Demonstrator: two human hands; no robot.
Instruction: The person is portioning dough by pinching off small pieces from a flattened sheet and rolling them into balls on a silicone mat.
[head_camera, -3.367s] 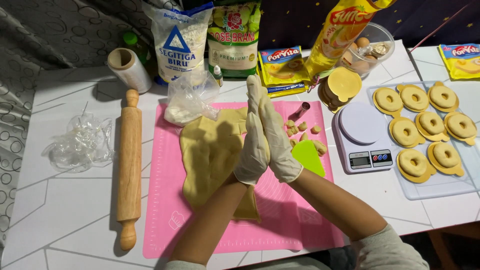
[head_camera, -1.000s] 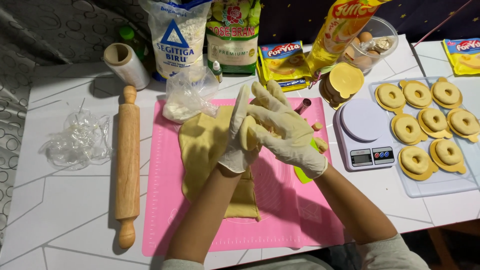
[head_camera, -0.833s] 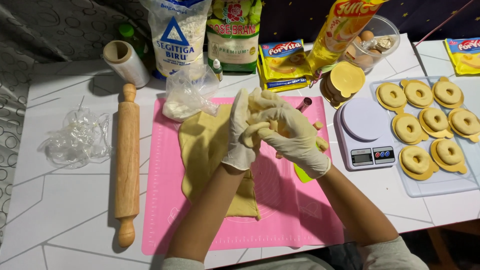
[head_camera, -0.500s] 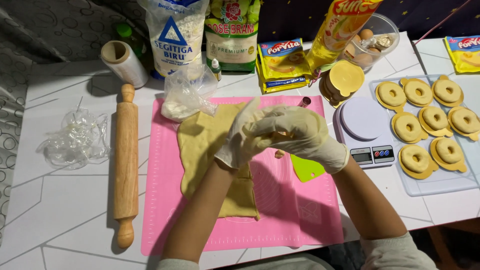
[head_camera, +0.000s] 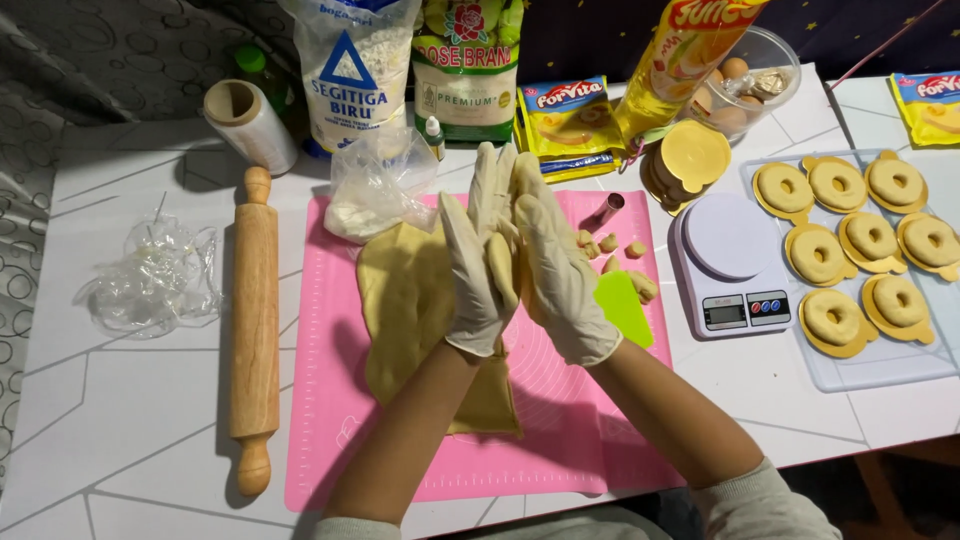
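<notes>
A piece of dough (head_camera: 503, 275) sits pressed between the palms of both gloved hands, held above the pink mat (head_camera: 560, 440); only a pale yellow strip of it shows between the gloves. The left hand (head_camera: 478, 275) is flat with fingers straight and pointing away from the person, its palm against the dough. The right hand (head_camera: 555, 265) is likewise flat, closing the dough in from the other side. Below them, a rolled-out dough sheet (head_camera: 410, 300) lies on the mat. A wooden rolling pin (head_camera: 254, 320) rests on the white bench (head_camera: 120, 400) just left of the mat, with crumpled plastic wrap (head_camera: 155, 280) further left. Right of the hands lies a green scraper (head_camera: 624, 308) on the mat, near small dough scraps (head_camera: 608, 243) and a small metal cutter (head_camera: 606, 211). A kitchen scale (head_camera: 730, 260) stands beside the mat, and beyond it a tray (head_camera: 880, 360) carries ring-shaped dough pieces (head_camera: 872, 236) on yellow papers. At the far edge stand a flour bag (head_camera: 350, 70), a roll of film (head_camera: 250, 125) and a tub of eggs (head_camera: 745, 85).
</notes>
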